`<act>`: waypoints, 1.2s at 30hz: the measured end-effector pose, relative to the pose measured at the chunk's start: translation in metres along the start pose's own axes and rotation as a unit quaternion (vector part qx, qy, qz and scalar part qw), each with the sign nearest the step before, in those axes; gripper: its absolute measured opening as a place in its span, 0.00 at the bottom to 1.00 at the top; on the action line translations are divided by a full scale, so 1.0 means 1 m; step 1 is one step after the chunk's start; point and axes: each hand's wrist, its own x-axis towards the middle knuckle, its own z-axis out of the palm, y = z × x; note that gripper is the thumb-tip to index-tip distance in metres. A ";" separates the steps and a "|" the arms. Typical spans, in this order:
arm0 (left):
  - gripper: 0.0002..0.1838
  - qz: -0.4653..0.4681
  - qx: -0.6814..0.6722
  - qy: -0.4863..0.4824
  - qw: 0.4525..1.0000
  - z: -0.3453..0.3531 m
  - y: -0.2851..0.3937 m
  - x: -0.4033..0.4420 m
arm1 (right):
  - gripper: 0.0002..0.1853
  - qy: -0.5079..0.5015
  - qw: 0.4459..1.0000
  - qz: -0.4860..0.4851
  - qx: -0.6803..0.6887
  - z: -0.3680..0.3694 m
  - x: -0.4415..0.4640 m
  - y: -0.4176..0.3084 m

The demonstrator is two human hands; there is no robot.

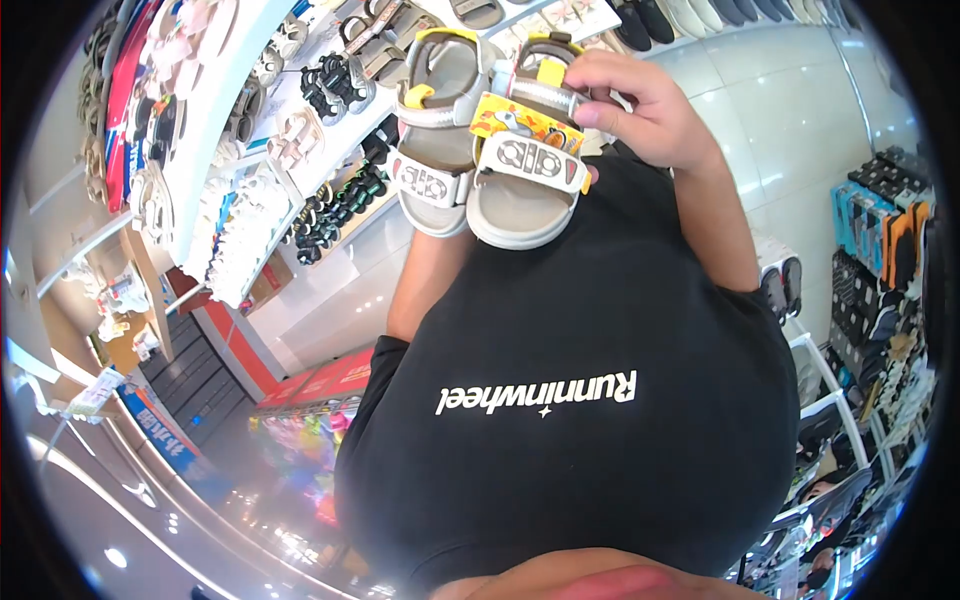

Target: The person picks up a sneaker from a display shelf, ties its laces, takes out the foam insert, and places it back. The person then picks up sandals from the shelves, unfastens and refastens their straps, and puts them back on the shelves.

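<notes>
A pair of beige and grey sandals [525,208] with yellow tabs is held up side by side, toes toward me. A yellow-orange patterned tag [527,122] lies across the right sandal. My left hand [443,243] is under the pair, mostly hidden behind the soles; a bit of skin shows at the right sandal's edge. My right hand [632,108] has thumb and index finger closed on the rear strap of the right sandal, beside its yellow tab.
Shelves of sandals [338,88] and other shoes stand ahead and to the left. More footwear hangs on racks [862,290] at the right. Pale floor tiles [770,100] show beyond my right arm. A red-edged dark mat [200,370] lies at the left.
</notes>
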 end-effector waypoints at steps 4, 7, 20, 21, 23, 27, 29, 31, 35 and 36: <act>0.46 0.043 -0.037 -0.012 0.998 -0.010 0.009 -0.007 | 0.14 -0.035 0.999 0.004 0.002 0.012 0.009 -0.001; 0.46 0.081 -0.072 -0.021 0.994 -0.019 0.018 -0.019 | 0.15 -0.054 0.998 0.001 -0.013 0.022 0.019 0.001; 0.46 0.166 -0.283 -0.163 0.930 -0.057 0.056 -0.127 | 0.13 -0.249 0.963 0.060 -0.082 0.147 0.088 -0.003; 0.46 0.175 -0.298 -0.170 0.923 -0.063 0.055 -0.135 | 0.13 -0.263 0.959 0.070 -0.078 0.152 0.091 -0.002; 0.43 0.241 -0.179 -0.092 0.949 -0.101 0.061 -0.157 | 0.15 -0.297 0.947 0.056 -0.106 0.184 0.106 -0.008; 0.45 0.306 -0.219 0.005 0.926 -0.113 0.076 -0.202 | 0.17 -0.332 0.935 0.043 -0.116 0.248 0.126 -0.014; 0.44 0.340 -0.204 -0.010 0.918 -0.117 0.084 -0.223 | 0.19 -0.338 0.932 0.038 -0.128 0.272 0.127 -0.006; 0.44 0.372 -0.212 -0.030 0.903 -0.128 0.098 -0.249 | 0.27 -0.333 0.932 0.030 -0.140 0.304 0.130 -0.002; 0.45 0.432 -0.173 0.004 0.885 -0.131 0.123 -0.301 | 0.36 -0.310 0.938 -0.128 -0.092 0.381 0.152 -0.013; 0.46 0.435 -0.208 -0.057 0.874 -0.134 0.129 -0.312 | 0.36 -0.318 0.934 -0.134 -0.092 0.399 0.154 -0.016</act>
